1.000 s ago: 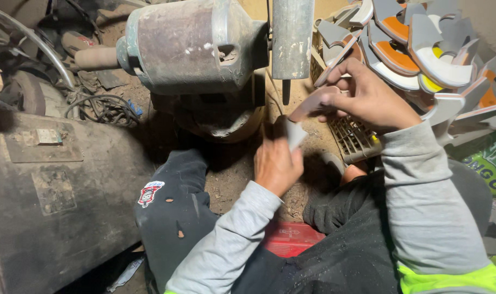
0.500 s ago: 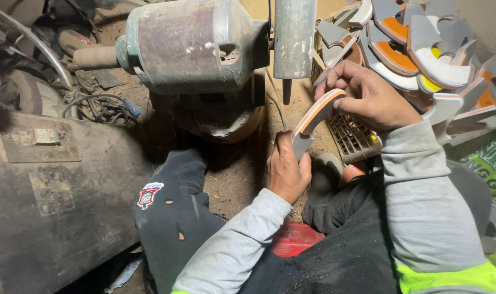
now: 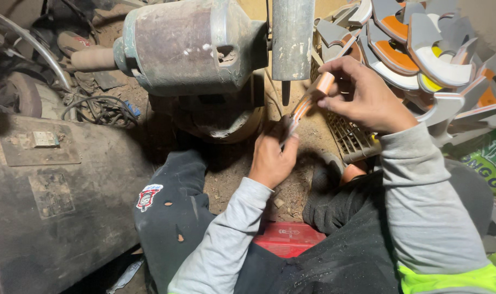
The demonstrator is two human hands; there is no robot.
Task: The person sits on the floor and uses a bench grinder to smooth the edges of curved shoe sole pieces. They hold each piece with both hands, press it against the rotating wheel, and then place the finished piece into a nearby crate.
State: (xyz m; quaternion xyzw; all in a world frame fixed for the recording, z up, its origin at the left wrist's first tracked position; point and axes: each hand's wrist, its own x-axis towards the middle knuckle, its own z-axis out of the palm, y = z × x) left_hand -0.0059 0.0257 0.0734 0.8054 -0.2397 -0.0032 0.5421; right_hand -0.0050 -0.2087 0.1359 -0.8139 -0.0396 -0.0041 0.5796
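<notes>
The left hand (image 3: 272,158) and the right hand (image 3: 362,98) both hold one curved piece (image 3: 307,100) between them. The piece is thin and bent like a bow, with an orange side and a pale grey edge. The left hand is closed on its lower end, with the fingers curled over and the back of the hand facing up. The right hand pinches the upper end between the thumb and the fingertips, and the other fingers are bent in. The piece is up in the air, tilted, just under and to the right of a grey metal wheel (image 3: 292,38) that hangs on the side of a big dusty motor (image 3: 188,46). The top of the piece is close to the wheel, but I cannot tell if they touch. The motor sits on a round base (image 3: 220,120) on dirty ground. Behind the right hand is a heap of more curved pieces (image 3: 422,49), grey, white, orange and yellow, and they lie in a pale basket (image 3: 351,136) with a grid wall. The person wears grey sleeves (image 3: 422,207) and dark trousers (image 3: 177,218) with a small patch (image 3: 148,197) on one knee. A red box (image 3: 288,239) lies between the legs, near the left arm. To the left is a big dark metal block (image 3: 52,196), and black wires (image 3: 98,109) lie behind it. A green bag (image 3: 490,163) is at the right edge.
</notes>
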